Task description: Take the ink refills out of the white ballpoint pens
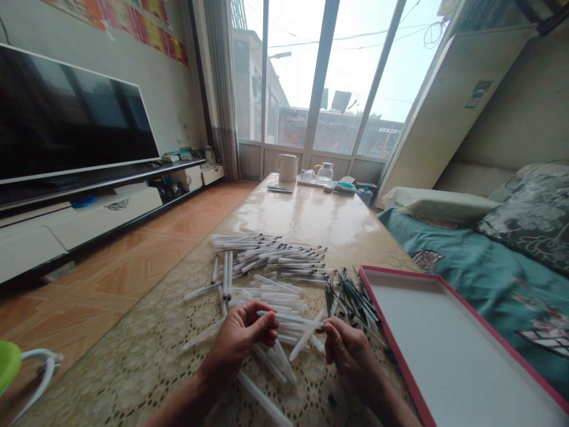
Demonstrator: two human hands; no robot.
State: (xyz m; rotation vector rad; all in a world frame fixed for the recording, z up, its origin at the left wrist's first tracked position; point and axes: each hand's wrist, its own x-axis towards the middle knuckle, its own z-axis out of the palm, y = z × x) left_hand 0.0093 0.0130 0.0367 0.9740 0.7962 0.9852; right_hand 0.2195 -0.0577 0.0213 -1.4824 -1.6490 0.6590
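My left hand (249, 329) is closed, with thumb and fingers pinching a slim white pen (293, 319) that points to the right. At the pen's right end, a small dark part meets the fingertips of my right hand (349, 347), which is also closed. Whether that dark part is a tip or a refill end is too small to tell. Beneath and between the hands lie loose white pen barrels (275, 296). Dark thin refills (351, 296) are heaped just beyond my right hand. Farther back is a pile of white pens with dark ends (275, 255).
A shallow white tray with a red rim (400, 356) lies at the table's right side. On the patterned tabletop's (284, 216) far end stand a light jug (287, 168), a glass pot (325, 172) and a tissue pack (344, 187). A bed (466, 255) is at right.
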